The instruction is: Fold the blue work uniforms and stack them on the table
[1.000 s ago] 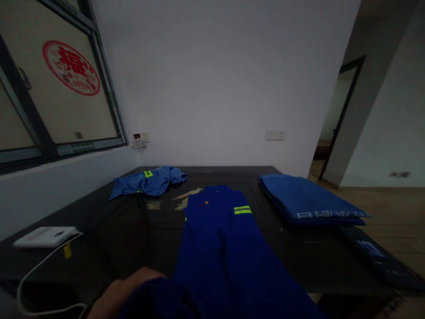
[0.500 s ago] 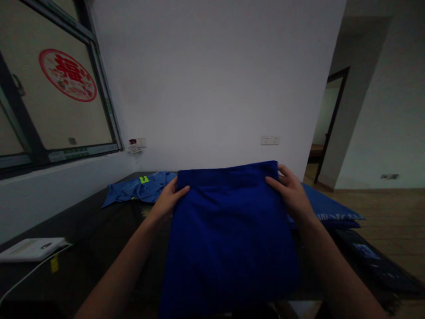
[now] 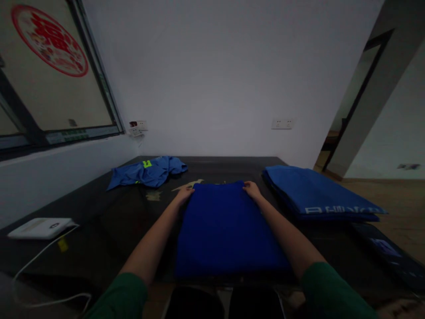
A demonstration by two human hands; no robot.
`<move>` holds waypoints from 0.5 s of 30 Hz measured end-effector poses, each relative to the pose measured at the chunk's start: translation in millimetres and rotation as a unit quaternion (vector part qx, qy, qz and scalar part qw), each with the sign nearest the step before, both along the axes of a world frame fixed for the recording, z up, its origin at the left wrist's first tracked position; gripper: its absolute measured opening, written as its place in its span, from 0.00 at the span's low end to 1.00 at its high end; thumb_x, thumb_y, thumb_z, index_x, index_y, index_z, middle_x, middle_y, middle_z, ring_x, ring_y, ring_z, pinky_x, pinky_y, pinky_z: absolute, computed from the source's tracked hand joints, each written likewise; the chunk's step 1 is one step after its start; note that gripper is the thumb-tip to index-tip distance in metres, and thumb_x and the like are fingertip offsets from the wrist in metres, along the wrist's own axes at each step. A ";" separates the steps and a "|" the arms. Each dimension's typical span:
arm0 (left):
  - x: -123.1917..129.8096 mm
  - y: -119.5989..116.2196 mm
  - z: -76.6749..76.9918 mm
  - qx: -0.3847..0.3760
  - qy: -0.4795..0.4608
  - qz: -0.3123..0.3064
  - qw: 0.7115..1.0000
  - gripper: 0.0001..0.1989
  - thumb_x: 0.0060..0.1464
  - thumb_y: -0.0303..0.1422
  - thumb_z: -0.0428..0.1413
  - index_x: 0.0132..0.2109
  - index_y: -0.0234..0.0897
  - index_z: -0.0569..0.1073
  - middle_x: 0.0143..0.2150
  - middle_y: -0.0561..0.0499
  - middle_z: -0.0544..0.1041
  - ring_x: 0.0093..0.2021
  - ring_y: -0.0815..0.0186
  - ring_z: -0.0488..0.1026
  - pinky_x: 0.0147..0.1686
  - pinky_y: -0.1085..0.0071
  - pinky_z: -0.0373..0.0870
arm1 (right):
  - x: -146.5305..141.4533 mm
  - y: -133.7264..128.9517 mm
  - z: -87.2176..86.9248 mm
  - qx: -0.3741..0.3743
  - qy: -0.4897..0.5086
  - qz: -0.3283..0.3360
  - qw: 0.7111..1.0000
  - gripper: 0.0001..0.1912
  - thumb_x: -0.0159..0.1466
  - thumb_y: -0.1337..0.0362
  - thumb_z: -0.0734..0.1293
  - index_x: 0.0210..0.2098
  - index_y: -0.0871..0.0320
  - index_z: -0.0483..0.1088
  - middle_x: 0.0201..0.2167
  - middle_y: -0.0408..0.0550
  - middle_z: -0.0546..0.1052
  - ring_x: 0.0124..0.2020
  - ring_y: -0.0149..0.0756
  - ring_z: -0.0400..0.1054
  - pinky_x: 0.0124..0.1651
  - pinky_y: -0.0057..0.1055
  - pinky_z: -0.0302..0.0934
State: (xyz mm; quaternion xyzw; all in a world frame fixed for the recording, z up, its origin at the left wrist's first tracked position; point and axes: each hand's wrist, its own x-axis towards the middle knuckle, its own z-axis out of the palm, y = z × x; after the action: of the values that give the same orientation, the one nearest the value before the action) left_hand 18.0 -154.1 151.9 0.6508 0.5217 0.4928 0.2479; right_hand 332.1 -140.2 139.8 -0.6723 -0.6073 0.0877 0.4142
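Observation:
A dark blue cloth [image 3: 226, 235] lies flat on the dark table [image 3: 109, 226], its near edge close to the table's front edge. My left hand [image 3: 185, 193] pinches the cloth's far left corner. At the far right corner, my right hand [image 3: 251, 189] has its fingers closed on the same cloth. To the right lies a folded stack of blue cloth [image 3: 318, 190] with pale lettering near its front edge. A crumpled blue garment [image 3: 152, 173] with a bright yellow-green patch rests at the back left.
A white device [image 3: 41, 228] with a white cable sits at the left, near a small yellow tag [image 3: 63, 244]. At the right front edge lies a dark phone-like device [image 3: 390, 252] with a lit screen. Behind the table rises a wall [image 3: 215, 88].
Both hands have lowered the blue cloth, which was held up toward the camera, and moved away from the camera with it. The cloth is now spread on the table.

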 end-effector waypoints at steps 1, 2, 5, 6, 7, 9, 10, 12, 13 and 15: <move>-1.6 7.6 -4.1 -0.023 0.025 0.017 0.999 0.11 0.60 0.34 0.55 0.36 0.29 0.74 0.34 0.48 0.77 0.36 0.63 0.75 0.38 0.66 0.71 | 1.2 4.0 -1.4 -0.004 -0.017 -0.003 1.000 0.18 0.62 0.72 0.62 0.52 0.64 0.67 0.47 0.58 0.75 0.47 0.38 0.71 0.48 0.31 0.62; -3.0 15.4 -8.3 -0.044 0.043 0.030 0.998 0.10 0.60 0.31 0.54 0.34 0.28 0.73 0.32 0.46 0.76 0.37 0.62 0.74 0.39 0.66 0.70 | 1.7 7.6 -2.6 -0.008 -0.033 -0.007 0.999 0.19 0.63 0.72 0.61 0.54 0.63 0.65 0.49 0.59 0.74 0.50 0.39 0.69 0.50 0.31 0.60; -6.0 35.5 -18.1 -0.056 0.085 0.056 0.993 0.08 0.59 0.27 0.52 0.33 0.28 0.72 0.33 0.43 0.77 0.42 0.58 0.73 0.42 0.67 0.65 | 0.0 13.6 -5.8 -0.024 -0.081 -0.017 0.996 0.20 0.65 0.71 0.59 0.57 0.61 0.61 0.52 0.61 0.71 0.54 0.43 0.66 0.53 0.36 0.58; -6.6 40.5 -20.0 -0.048 0.096 0.062 0.992 0.07 0.59 0.27 0.52 0.35 0.28 0.72 0.36 0.42 0.77 0.44 0.58 0.72 0.44 0.67 0.64 | -1.4 14.0 -6.4 -0.028 -0.094 -0.020 0.995 0.20 0.66 0.70 0.59 0.57 0.61 0.61 0.52 0.62 0.71 0.53 0.45 0.66 0.53 0.38 0.58; -7.1 44.9 -21.4 -0.038 0.106 0.066 0.991 0.06 0.59 0.27 0.51 0.37 0.28 0.71 0.39 0.41 0.77 0.45 0.58 0.71 0.45 0.68 0.63 | -3.0 13.9 -6.7 -0.030 -0.106 -0.024 0.994 0.19 0.66 0.70 0.58 0.57 0.61 0.60 0.52 0.63 0.71 0.53 0.47 0.67 0.53 0.39 0.58; -7.8 52.0 -23.7 -0.020 0.122 0.070 0.990 0.05 0.60 0.27 0.51 0.40 0.28 0.70 0.43 0.40 0.76 0.47 0.59 0.71 0.47 0.68 0.62 | -6.6 13.1 -7.0 -0.028 -0.128 -0.031 0.991 0.20 0.68 0.71 0.54 0.59 0.61 0.58 0.53 0.64 0.69 0.52 0.49 0.67 0.53 0.42 0.58; -8.3 55.2 -25.1 -0.013 0.128 0.070 0.989 0.06 0.61 0.27 0.50 0.41 0.29 0.69 0.44 0.39 0.76 0.47 0.60 0.70 0.47 0.69 0.62 | -8.3 12.8 -7.1 -0.025 -0.138 -0.034 0.990 0.21 0.68 0.71 0.52 0.60 0.60 0.56 0.54 0.65 0.68 0.52 0.50 0.67 0.53 0.44 0.58; -9.3 61.0 -28.5 -0.006 0.137 0.072 0.988 0.06 0.62 0.28 0.49 0.43 0.29 0.68 0.45 0.39 0.76 0.46 0.61 0.71 0.47 0.69 0.61 | -11.0 12.6 -7.9 -0.021 -0.158 -0.036 0.987 0.24 0.68 0.72 0.48 0.62 0.59 0.53 0.56 0.66 0.66 0.53 0.52 0.67 0.53 0.47 0.57; -10.0 63.5 -30.5 -0.005 0.139 0.075 0.987 0.06 0.62 0.28 0.49 0.43 0.29 0.68 0.44 0.38 0.76 0.46 0.61 0.71 0.47 0.69 0.62 | -12.0 12.5 -8.5 -0.022 -0.167 -0.035 0.985 0.25 0.68 0.73 0.47 0.63 0.59 0.52 0.56 0.66 0.65 0.53 0.53 0.66 0.53 0.47 0.57; -11.3 67.5 -33.8 -0.008 0.142 0.081 0.987 0.06 0.61 0.27 0.48 0.42 0.28 0.68 0.43 0.37 0.76 0.45 0.60 0.71 0.46 0.68 0.62 | -13.2 11.7 -10.2 -0.028 -0.183 -0.030 0.982 0.26 0.68 0.73 0.48 0.64 0.58 0.51 0.56 0.67 0.65 0.54 0.53 0.66 0.54 0.48 0.57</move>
State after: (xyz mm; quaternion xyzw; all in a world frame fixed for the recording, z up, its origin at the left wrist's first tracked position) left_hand 6.8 -86.6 118.2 0.6679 0.6061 0.4100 0.1361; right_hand 318.9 -128.4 129.6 -0.7062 -0.6499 -0.0324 0.2791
